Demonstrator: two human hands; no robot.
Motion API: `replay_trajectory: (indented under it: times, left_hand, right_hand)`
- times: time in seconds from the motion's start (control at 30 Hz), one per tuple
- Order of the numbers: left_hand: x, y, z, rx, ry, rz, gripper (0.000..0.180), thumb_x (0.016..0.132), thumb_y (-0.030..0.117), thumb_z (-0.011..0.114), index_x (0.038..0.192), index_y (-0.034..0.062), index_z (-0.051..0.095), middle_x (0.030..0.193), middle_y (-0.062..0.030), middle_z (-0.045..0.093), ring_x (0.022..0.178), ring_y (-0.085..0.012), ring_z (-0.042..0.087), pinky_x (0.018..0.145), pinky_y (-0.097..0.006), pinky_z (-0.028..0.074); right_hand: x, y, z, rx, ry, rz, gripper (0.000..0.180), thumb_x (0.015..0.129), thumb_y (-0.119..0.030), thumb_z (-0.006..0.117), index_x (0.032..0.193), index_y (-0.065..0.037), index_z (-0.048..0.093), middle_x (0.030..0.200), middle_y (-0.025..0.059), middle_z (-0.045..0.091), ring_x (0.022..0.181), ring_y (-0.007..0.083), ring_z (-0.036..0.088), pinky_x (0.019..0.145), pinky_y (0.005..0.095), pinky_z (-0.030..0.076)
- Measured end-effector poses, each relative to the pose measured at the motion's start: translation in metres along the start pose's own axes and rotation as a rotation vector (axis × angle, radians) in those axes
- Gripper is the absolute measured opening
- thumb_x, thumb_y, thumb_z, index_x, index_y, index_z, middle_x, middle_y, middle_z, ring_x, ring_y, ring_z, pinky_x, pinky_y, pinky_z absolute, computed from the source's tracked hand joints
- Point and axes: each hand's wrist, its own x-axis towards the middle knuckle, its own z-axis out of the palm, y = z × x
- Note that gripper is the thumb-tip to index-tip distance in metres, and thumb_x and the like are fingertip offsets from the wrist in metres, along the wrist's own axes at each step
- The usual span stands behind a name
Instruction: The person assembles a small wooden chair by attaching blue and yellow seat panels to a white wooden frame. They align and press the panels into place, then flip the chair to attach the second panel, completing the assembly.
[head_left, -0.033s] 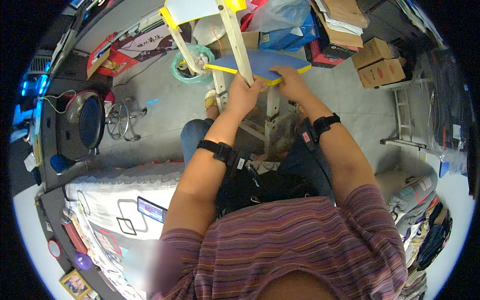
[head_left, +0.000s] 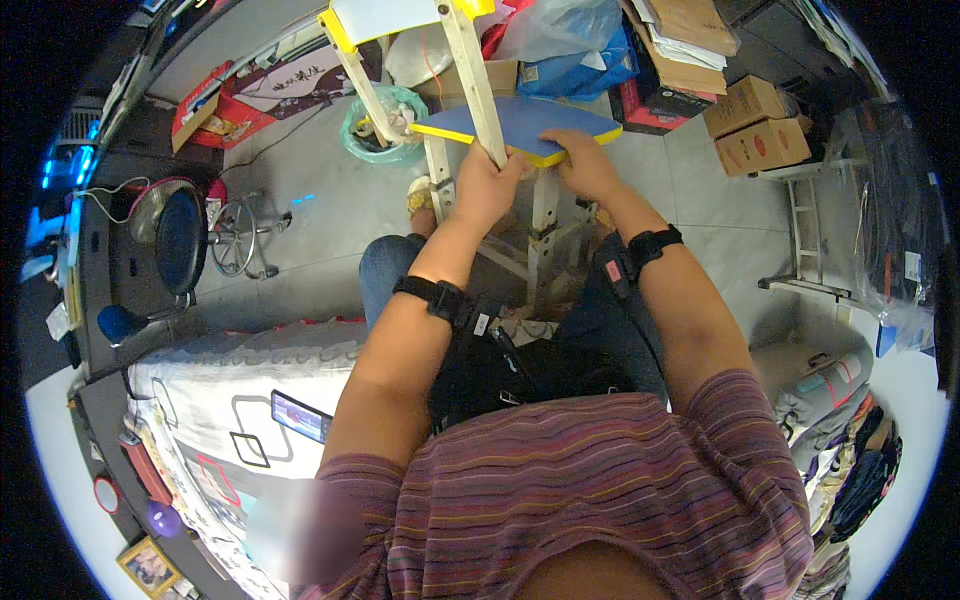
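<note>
In front of me stands a cream-framed chair-like piece with a blue board edged in yellow. A tall upright post rises past the board's left part, and a pale panel with yellow edging joins the posts at the top. My left hand is wrapped round the lower part of this post, at the board's near edge. On the board's near right corner, my right hand grips the yellow edge with its fingers over the top. Below, a cream leg reaches down between my knees.
A bin with a green liner stands behind the frame. Bags and cardboard boxes line the far side. To the left are a wheeled chair base and a bed with a phone. A metal ladder lies at right.
</note>
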Motion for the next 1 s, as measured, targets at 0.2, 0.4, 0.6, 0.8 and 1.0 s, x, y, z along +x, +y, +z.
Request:
replay_trajectory:
  times: [0.2,0.4,0.6,0.8,1.0]
  left_hand:
    - [0.002,-0.003,-0.002,0.14,0.116,0.071,0.026,0.084,0.012,0.067,0.103,-0.002,0.057,0.089,-0.0197,0.068,0.087,-0.0373,0.067,0.077,-0.042,0.051]
    - [0.003,-0.003,-0.009,0.17,0.106,0.028,0.032,0.083,0.015,0.067,0.107,-0.0033,0.057,0.093,-0.0236,0.068,0.092,-0.0402,0.066,0.079,-0.043,0.051]
    - [-0.007,-0.007,-0.005,0.183,0.103,0.067,0.026,0.085,0.018,0.069,0.098,0.0003,0.055,0.081,-0.0127,0.066,0.078,-0.0247,0.066,0.07,-0.037,0.052]
    - [-0.009,-0.01,-0.002,0.192,0.087,0.015,0.029,0.086,0.02,0.069,0.103,-0.0009,0.058,0.087,-0.0146,0.069,0.082,-0.0247,0.068,0.072,-0.037,0.052]
    - [-0.019,-0.002,-0.002,0.252,0.072,-0.108,0.045,0.085,0.033,0.064,0.116,0.0012,0.053,0.102,-0.0258,0.065,0.094,-0.0446,0.063,0.083,-0.051,0.05]
  right_hand:
    - [0.003,-0.015,-0.016,0.01,-0.044,0.022,0.042,0.092,-0.042,0.053,0.116,-0.012,0.068,0.121,0.0121,0.066,0.114,0.0324,0.059,0.112,0.0539,0.028]
    - [0.012,-0.07,-0.025,-0.454,-0.114,0.065,0.052,0.089,-0.054,0.051,0.11,-0.011,0.071,0.109,0.0119,0.07,0.106,0.0296,0.065,0.111,0.0566,0.027]
    - [0.022,-0.077,-0.035,-0.515,-0.314,0.123,0.053,0.08,-0.058,0.06,0.097,-0.01,0.074,0.096,0.0135,0.072,0.093,0.0306,0.068,0.097,0.0559,0.042]
    - [0.029,-0.072,-0.033,-0.458,-0.275,0.069,0.054,0.075,-0.062,0.065,0.088,-0.01,0.075,0.091,0.0146,0.072,0.088,0.0333,0.069,0.071,0.0449,0.054]
    - [0.038,-0.068,-0.04,-0.426,-0.355,0.117,0.057,0.074,-0.061,0.065,0.102,-0.012,0.073,0.098,0.0164,0.071,0.092,0.0357,0.068,0.08,0.0464,0.054]
